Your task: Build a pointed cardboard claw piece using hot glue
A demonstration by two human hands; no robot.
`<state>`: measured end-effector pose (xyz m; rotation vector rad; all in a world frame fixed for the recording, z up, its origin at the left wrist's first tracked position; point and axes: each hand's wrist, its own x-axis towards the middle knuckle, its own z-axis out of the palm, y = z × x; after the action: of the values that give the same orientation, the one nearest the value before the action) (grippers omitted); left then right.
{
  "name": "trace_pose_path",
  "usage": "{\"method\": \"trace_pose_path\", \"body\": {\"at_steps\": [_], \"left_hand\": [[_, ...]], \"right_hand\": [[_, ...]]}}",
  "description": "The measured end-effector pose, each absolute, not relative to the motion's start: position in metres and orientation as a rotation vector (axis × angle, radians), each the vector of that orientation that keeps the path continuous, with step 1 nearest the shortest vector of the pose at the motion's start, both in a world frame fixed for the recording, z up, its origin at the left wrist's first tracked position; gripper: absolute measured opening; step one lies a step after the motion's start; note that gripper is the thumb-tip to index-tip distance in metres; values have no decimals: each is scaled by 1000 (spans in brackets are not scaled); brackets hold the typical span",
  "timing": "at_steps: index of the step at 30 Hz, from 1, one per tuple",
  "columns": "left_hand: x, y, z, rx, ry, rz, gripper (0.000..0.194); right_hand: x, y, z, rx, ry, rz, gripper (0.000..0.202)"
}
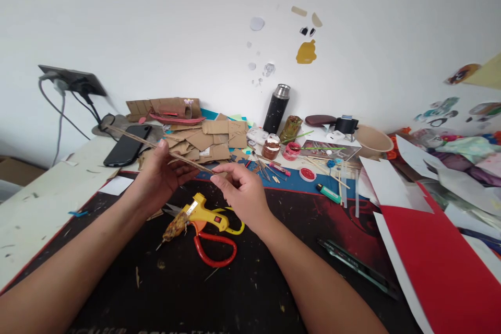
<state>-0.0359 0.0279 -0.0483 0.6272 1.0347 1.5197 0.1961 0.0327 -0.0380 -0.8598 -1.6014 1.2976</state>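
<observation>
1. Left hand (159,175) clasped the long, thin brown strip (188,161) under its thumb, fingers loosely spread.
2. Right hand (247,195) pinched its right end, likely for steadiness, beyond the yellow plastic glue gun (201,214).

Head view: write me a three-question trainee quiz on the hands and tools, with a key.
1. Multiple choice: what do the left hand and right hand both hold?
a) a paintbrush
b) a thin brown strip
c) a utility knife
2. True or false: the yellow glue gun lies across the scissors.
3. Fill in: the black phone is nearer the person's ____ hand.

Key: 1 b; 2 true; 3 left.
</observation>
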Motion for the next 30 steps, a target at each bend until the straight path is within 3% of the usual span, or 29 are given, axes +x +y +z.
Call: {"method": "trace_pose_path", "body": {"at_steps": [30], "left_hand": [[-28,25,-39,678,1079,1460,90]], "right_hand": [[196,35,-36,-810,-1507,1425,32]]}}
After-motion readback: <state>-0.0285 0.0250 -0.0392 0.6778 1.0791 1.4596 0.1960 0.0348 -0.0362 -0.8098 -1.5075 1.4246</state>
